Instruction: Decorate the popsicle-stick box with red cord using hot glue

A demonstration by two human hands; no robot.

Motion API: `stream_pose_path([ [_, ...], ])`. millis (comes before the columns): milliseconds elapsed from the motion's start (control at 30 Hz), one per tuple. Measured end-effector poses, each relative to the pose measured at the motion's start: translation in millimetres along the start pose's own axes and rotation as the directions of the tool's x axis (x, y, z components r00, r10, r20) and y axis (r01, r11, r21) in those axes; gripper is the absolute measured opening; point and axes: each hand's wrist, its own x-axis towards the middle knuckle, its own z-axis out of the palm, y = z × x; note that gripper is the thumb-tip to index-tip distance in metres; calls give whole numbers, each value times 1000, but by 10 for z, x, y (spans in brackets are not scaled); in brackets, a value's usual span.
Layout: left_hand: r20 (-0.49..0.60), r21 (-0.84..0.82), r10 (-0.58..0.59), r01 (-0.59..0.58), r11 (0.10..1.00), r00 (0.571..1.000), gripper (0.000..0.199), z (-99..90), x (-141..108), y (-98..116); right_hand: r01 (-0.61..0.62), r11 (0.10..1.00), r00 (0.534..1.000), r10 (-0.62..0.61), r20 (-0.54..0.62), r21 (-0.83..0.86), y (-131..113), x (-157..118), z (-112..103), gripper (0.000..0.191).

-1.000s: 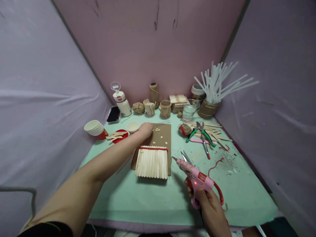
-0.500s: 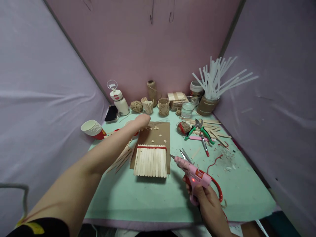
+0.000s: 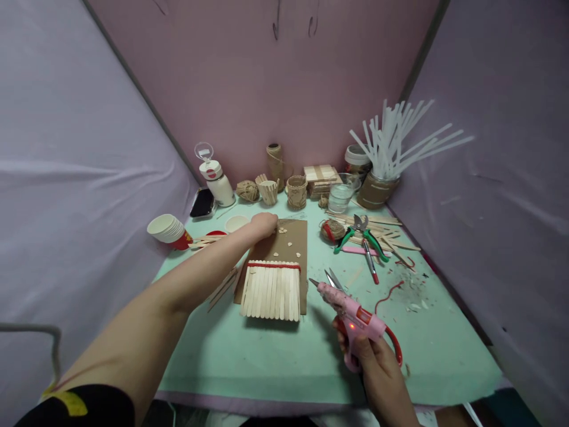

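Left hand [image 3: 265, 224] shifts nearer over card [image 3: 299, 237], grip unclear; right hand [image 3: 377, 363] grasps gun [image 3: 351, 309]; likely step: picking chips [image 3: 290, 244], next requiring fine pinch

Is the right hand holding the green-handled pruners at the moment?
No, the right hand grips the pink glue gun, while the green-handled pruners lie farther back among the wooden sticks.

Glue gun [image 3: 344, 303] pink, orange light [image 3: 352, 326]. Tabletop [image 3: 249, 362] mint green. Cardboard [image 3: 296, 237] brown. Stick panel [image 3: 271, 295] pale cream, red stripe [image 3: 275, 266] across. Pruner handles [image 3: 377, 245] green. Sleeve [image 3: 106, 404] black, yellow patch [image 3: 73, 403]. Back wall [image 3: 267, 89] dusty pink.
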Motion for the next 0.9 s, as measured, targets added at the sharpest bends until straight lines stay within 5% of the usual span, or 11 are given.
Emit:
stream_pose_path([
  [233,-114,-220,19,-44,975,993,27,-83,-109,-36,-20,1000,1000,20,-10,5,-41,-27,5,67],
  [300,-198,-314,21,-84,946,980,14,-145,-242,-93,-7,1000,1000,7,-3,14,-50,-39,6,64],
  [433,-346,-572,-5,-207,793,938,21,-91,-663,-190,25,1000,999,-24,-23,9,-83,-86,55,55],
  [500,-314,-927,-114,-279,249,943,19,44,-876,-195,30,999,998,-29,-59,10,-114,-119,102,51],
  [533,-266,-963,-121,-268,3,956,18,122,-966,-188,31,999,997,-31,-70,10,-132,-135,126,50],
  [600,-169,-917,-120,-201,-346,978,18,265,-1103,-166,33,999,997,-33,-65,-1,-170,-160,171,50],
  [700,-90,-766,-81,-121,-632,993,19,401,-1211,-146,20,1000,998,-21,-56,-22,-225,-183,229,52],
  [900,-62,-447,105,66,-892,993,17,518,-1266,-150,69,997,997,-70,-18,-39,-250,-200,309,47],
])
